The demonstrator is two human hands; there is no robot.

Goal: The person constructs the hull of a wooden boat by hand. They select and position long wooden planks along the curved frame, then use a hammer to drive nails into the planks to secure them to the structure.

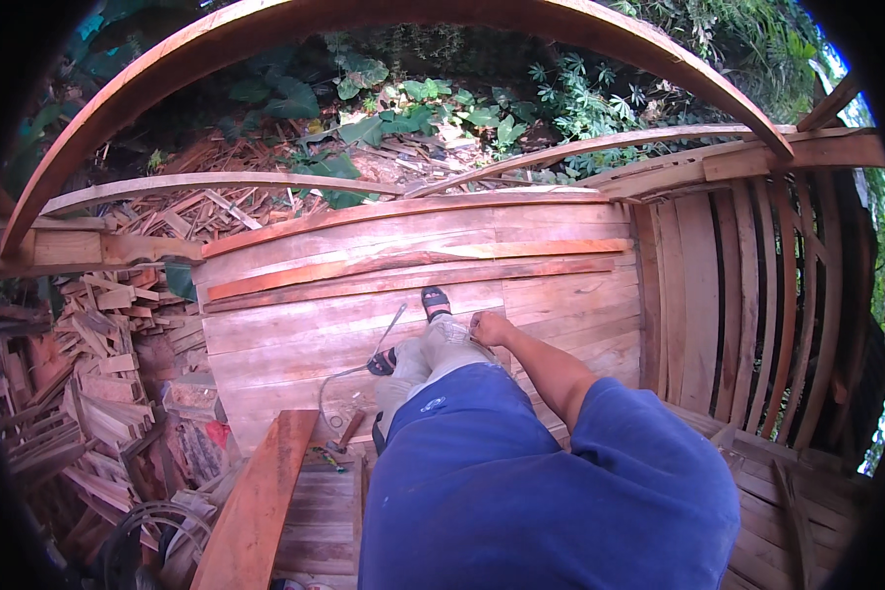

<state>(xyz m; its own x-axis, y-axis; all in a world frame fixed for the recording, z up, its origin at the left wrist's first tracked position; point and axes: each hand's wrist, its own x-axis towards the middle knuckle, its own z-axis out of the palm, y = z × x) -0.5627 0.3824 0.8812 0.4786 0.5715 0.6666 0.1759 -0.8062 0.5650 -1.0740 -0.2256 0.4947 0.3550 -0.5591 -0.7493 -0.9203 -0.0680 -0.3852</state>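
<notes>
Wooden boards [418, 260] lie flat on plank floor [551, 292], likely for stability; right hand [488, 327] above floor, can't tell if gripping; left hand unseen.

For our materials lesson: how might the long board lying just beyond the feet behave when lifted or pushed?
The board is probably fairly stiff, being wood; its slender length may flex slightly. Flat-looking faces suggest it would slide rather than roll.

Soft daylight brightens the plank floor [315, 329], washing its left half pinkish-pale. Beyond the floor, foliage [425, 120] sinks into patchy shade, and fisheye distortion bows the long beam [403, 12].
</notes>
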